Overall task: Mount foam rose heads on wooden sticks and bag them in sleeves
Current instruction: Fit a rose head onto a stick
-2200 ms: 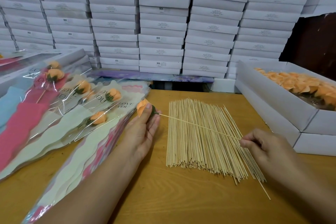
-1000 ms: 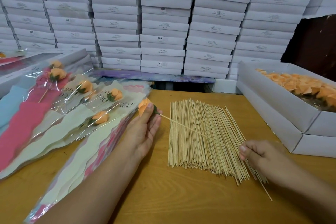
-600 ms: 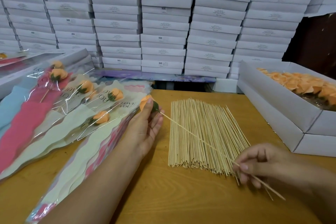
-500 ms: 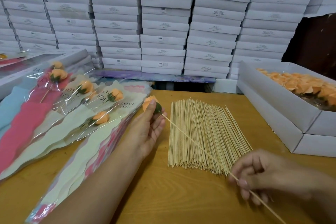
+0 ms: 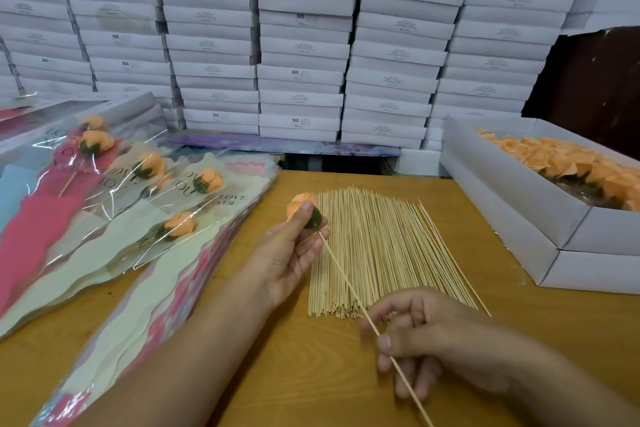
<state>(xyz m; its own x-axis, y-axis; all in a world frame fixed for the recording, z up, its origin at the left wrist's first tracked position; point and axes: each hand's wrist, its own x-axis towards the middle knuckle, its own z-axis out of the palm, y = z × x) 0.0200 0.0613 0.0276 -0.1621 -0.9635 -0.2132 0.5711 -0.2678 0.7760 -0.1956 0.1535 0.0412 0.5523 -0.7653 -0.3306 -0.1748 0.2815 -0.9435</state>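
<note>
Rose head (image 5: 300,205) pinched in the left hand (image 5: 287,253), its wooden stick (image 5: 349,288) pinched lower down by the right hand (image 5: 422,333).
Stick slants from the rose's green base down to the right fingers; under it lies the stick pile (image 5: 381,253) on the table (image 5: 311,374). Left of the grip, sleeved roses (image 5: 166,204); far right, a box of rose heads (image 5: 554,191).

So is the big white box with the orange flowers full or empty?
Nearly full, the shown part: the open white box holds orange rose heads packed close, almost up to its rim. Its right end is cut off.
</note>
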